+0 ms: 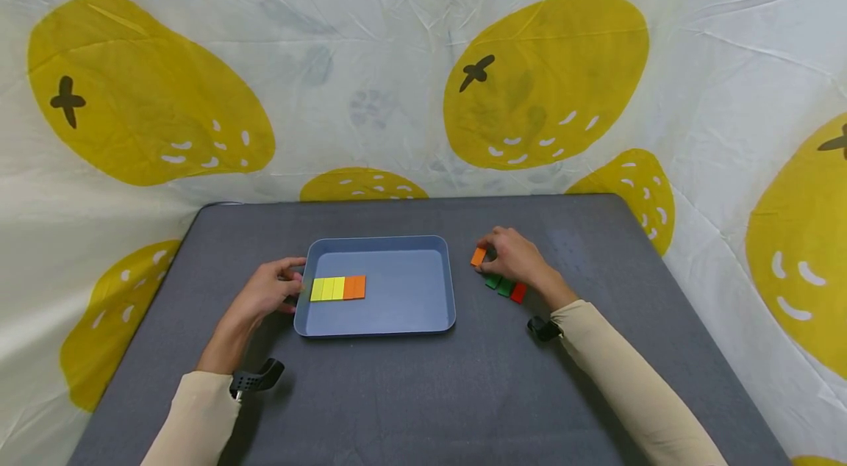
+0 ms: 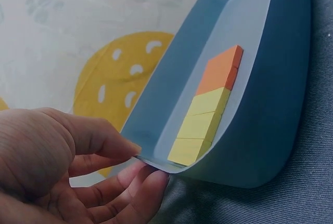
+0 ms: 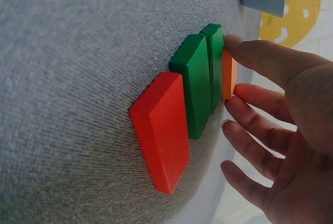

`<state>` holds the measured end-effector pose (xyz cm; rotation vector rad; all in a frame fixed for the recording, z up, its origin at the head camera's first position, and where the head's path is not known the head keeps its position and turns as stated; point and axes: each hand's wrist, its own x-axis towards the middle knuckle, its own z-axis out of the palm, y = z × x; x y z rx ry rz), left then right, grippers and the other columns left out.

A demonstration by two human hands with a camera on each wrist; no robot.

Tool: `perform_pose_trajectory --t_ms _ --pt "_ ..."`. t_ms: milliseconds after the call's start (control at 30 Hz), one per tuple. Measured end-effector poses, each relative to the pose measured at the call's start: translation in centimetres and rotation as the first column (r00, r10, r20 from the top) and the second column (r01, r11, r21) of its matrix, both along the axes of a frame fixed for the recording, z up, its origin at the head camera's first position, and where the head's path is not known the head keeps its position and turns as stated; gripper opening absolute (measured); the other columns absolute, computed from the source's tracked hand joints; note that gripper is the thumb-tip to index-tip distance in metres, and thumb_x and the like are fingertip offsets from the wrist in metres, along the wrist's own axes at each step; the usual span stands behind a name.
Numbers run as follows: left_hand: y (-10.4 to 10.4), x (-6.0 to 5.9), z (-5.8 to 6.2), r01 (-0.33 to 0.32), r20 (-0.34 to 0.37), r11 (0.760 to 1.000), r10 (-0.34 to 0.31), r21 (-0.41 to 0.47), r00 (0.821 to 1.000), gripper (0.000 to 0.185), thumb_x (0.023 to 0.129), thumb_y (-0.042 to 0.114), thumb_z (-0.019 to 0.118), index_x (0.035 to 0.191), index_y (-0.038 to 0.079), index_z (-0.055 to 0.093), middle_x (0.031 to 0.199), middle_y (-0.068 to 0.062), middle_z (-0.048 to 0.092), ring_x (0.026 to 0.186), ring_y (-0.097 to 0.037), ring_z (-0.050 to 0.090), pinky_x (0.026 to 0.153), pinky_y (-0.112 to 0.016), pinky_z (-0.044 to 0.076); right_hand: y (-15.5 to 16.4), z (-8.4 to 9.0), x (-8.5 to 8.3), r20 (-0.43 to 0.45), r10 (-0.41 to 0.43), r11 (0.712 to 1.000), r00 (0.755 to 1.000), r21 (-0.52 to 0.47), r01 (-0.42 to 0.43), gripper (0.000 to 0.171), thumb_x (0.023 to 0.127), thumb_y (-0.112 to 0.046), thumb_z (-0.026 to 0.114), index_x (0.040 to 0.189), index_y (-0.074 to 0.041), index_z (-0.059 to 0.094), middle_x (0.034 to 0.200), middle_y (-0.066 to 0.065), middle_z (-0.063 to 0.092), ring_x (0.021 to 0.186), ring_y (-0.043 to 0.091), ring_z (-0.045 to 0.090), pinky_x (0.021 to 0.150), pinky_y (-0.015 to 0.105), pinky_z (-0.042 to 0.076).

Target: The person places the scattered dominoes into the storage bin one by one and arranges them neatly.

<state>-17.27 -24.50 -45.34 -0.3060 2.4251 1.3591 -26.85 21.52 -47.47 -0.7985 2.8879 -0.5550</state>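
Grey surface (image 1: 423, 392), lemon-print backdrop. Left hand (image 1: 267, 293) pinches tray (image 1: 380, 330) rim. Right hand (image 1: 516, 256) pinches orange block (image 1: 478, 256); lift straight, clear of green blocks (image 1: 499, 284).

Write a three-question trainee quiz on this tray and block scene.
1. True or false: the left hand holds the tray by its rim.
2. How many yellow blocks lie in the tray?
3. Which block does the right hand pinch: A red, B orange, C green?

Key
1. True.
2. Three, in a row with the orange ones.
3. B, the orange block; the green blocks and red block lie on the table beside it.
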Motion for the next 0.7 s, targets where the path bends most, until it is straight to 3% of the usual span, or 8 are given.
perform_pose_trajectory --t_ms 467,700 --pt "0.19 -0.01 -0.26 -0.029 0.006 1.000 0.029 -0.012 1.000 0.053 0.100 0.004 0.057 0.152 0.002 0.043 0.119 -0.022 0.053 0.095 -0.031 0.060 0.069 -0.038 0.061 0.05 -0.29 0.01 0.007 -0.008 1.000 1.000 0.003 0.008 0.044 0.084 -0.030 0.083 0.118 -0.005 0.074 0.112 0.011 0.065 0.104 0.031 0.057 0.087 0.051 0.052" --pt "0.01 0.05 -0.26 -0.005 -0.019 1.000 0.005 -0.007 1.000 0.053 0.100 0.003 0.057 0.151 0.000 0.043 0.119 -0.024 0.053 0.092 -0.031 0.060 0.068 -0.038 0.061 0.10 -0.10 0.17 0.005 0.007 1.000 1.000 -0.010 -0.007 0.041 0.083 -0.027 0.083 0.116 -0.005 0.074 0.113 0.012 0.065 0.105 0.031 0.057 0.090 0.051 0.052"
